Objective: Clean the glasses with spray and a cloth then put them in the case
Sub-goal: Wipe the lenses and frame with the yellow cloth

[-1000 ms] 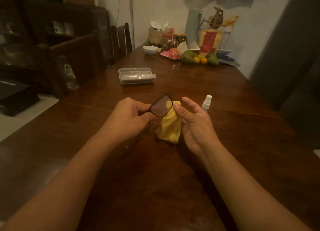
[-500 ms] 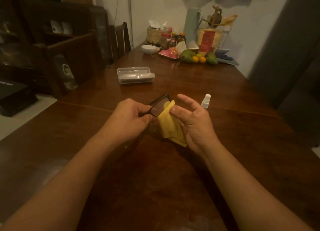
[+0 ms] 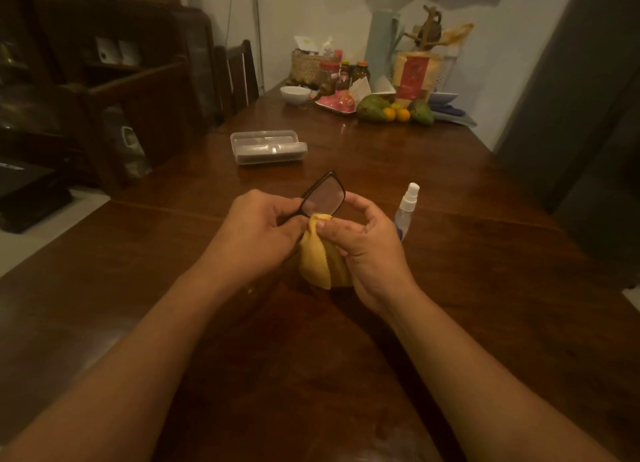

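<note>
Spray bottle [image 3: 406,209] rt of hands, case [image 3: 268,148] behind, fruit [image 3: 394,110] far end

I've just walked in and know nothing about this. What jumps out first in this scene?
The bright yellow cloth, pinched in the right hand at the middle of the dark wooden table, against dark-framed glasses held by the left hand. A small spray bottle stands just right of the hands, and a clear case lies beyond them.
</note>
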